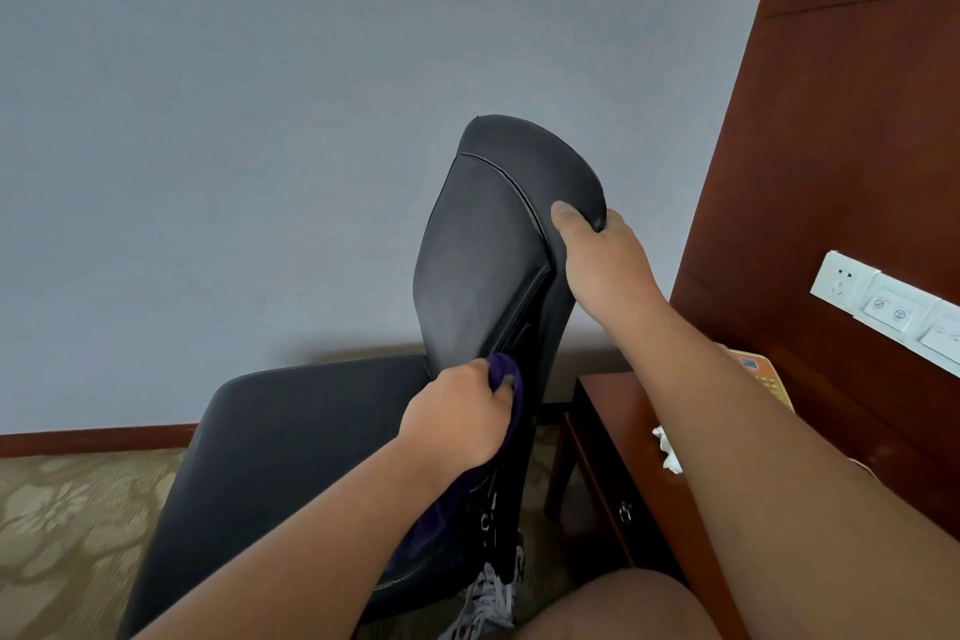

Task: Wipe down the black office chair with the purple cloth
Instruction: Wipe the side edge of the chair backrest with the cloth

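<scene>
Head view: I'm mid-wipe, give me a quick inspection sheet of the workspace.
Surface: black office chair, nothing lying on its seat.
Job's things: purple cloth, bunched against the lower side edge of the backrest.
Clutter: crumpled white tissue on the wooden bedside table.
Grippers: left hand holds the cloth against the chair; right hand grips the backrest's top corner.
Cables: nothing seen.
Surroundings: grey wall, patterned carpet, wood panel carrying wall sockets.
</scene>
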Available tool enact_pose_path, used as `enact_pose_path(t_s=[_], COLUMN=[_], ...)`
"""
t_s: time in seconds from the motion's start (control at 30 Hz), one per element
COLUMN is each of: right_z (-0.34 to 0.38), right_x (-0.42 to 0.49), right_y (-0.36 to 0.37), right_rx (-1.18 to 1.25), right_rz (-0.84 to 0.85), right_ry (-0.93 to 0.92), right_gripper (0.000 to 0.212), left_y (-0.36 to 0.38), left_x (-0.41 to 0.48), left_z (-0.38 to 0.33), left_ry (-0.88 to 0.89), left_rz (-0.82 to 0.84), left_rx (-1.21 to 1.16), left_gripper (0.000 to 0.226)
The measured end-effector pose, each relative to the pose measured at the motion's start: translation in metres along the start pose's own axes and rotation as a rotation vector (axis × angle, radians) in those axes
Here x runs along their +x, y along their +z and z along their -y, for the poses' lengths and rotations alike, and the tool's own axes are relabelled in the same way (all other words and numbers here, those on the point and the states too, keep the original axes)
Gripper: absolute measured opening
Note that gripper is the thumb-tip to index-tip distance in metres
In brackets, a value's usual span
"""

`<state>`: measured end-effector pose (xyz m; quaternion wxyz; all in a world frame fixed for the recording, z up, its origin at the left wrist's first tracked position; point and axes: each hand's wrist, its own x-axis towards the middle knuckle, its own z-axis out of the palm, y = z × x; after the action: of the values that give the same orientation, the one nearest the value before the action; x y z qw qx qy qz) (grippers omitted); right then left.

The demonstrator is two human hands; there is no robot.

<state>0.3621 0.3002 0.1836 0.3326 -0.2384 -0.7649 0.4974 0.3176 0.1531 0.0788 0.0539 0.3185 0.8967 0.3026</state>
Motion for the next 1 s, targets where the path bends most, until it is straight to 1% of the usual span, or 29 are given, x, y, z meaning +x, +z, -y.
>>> enact_pose_path(t_s=[0.1,0.17,0.23,0.27,0.37,0.4,0.47,0.53,0.6,0.67,0.73,0.87,0.93,1.0], right_z=[0.001,0.0,0.0,-0.001,-0.001,-0.001,0.0,0.001,0.001,0.001,0.001,0.001,-0.001,-0.004], right_x=[-0.001,-0.002,-0.002,-0.002,-0.003,-0.003,-0.004,-0.004,-0.004,-0.004,-0.003,-0.003,-0.002,0.001], right_y=[0.001,0.001,0.0,0.0,0.001,0.001,0.0,0.0,0.0,0.0,0.0,0.002,0.003,0.002], right_rx=[0.002,0.013,0.005,0.0,-0.003,-0.001,-0.001,-0.001,-0.004,-0.002,0.001,0.022,0.023,0.025], right_rz=[-0.009,-0.009,-0.006,-0.003,-0.003,-0.003,-0.001,0.001,0.007,0.005,-0.002,-0.016,-0.019,-0.023], right_ry=[-0.005,-0.005,-0.003,-0.003,-0.002,-0.004,-0.008,-0.008,-0.005,-0.004,-0.006,-0.016,-0.022,-0.022], right_gripper=[0.03,0.04,0.047,0.045,0.029,0.027,0.027,0.028,0.027,0.026,0.028,0.044,0.045,0.044], left_y=[-0.016,-0.025,-0.025,-0.022,-0.011,-0.007,0.001,0.009,0.014,0.014,0.007,-0.019,-0.031,-0.035], left_x=[0.011,0.019,0.02,0.019,0.01,0.008,0.004,0.0,-0.002,-0.001,0.002,0.012,0.018,0.023], left_z=[-0.027,-0.038,-0.037,-0.033,-0.021,-0.018,-0.013,-0.005,0.002,0.003,-0.002,-0.027,-0.04,-0.046], left_ry=[0.082,0.112,0.124,0.122,0.094,0.086,0.062,0.029,-0.003,-0.006,0.019,0.106,0.15,0.168], left_rz=[-0.117,-0.122,-0.101,-0.097,-0.091,-0.09,-0.077,-0.013,0.059,0.074,0.055,-0.059,-0.12,-0.122], left_rx=[-0.075,-0.113,-0.095,-0.074,-0.015,0.013,0.065,0.077,0.047,-0.024,-0.099,-0.224,-0.249,-0.26], left_gripper=[0.035,0.035,0.034,0.034,0.032,0.031,0.031,0.029,0.027,0.029,0.03,0.032,0.032,0.033])
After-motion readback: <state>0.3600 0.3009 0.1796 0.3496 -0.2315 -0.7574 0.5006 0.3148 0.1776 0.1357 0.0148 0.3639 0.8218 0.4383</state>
